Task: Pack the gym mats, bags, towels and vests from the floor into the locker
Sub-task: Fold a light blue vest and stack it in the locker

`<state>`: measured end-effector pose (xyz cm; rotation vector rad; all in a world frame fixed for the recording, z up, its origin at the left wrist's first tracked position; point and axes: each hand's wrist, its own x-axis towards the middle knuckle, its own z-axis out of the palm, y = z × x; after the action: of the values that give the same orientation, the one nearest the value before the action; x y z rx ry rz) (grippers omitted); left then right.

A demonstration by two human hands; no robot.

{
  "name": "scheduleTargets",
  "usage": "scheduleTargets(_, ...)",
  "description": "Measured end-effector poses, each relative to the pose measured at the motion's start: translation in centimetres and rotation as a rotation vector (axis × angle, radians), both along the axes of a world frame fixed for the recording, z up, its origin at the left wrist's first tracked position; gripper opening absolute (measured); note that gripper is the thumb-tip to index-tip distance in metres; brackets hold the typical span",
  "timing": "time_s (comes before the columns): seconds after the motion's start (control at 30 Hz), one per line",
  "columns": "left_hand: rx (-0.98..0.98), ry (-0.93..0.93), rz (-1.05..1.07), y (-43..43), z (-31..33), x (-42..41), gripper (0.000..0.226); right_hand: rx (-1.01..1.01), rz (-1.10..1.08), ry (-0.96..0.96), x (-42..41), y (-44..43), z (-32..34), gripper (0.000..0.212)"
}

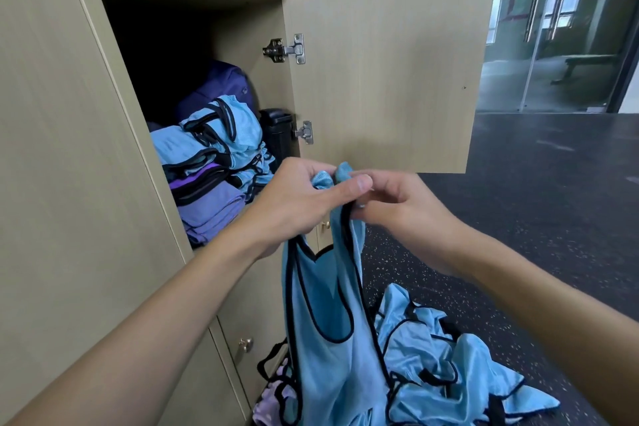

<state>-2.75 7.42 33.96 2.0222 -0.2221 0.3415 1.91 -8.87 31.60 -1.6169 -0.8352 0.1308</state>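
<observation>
Light-blue vest, black-trimmed: hangs in front of the open locker, shoulder straps pinched by left hand and right hand. Inside: stack of folded vests, purple bag behind. On the floor: heap of blue vests.

1 head-worn wide-angle view looks forward and down, close to the hands, facing the open locker at left, with floor at right.
</observation>
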Motion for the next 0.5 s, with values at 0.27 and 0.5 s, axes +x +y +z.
scheduleTargets(0.27, -0.029, 0.055, 0.015, 0.2, 0.1, -0.1, 0.023, 0.132, -0.231, 0.042, 1.0, -0.3, 0.3, 0.034)
scheduleTargets(0.5, -0.068, 0.114, -0.086, 0.7, 1.2, -0.8, 0.026, 0.076, 0.175, 0.243, 1.7, -1.7, 0.5, 0.029)
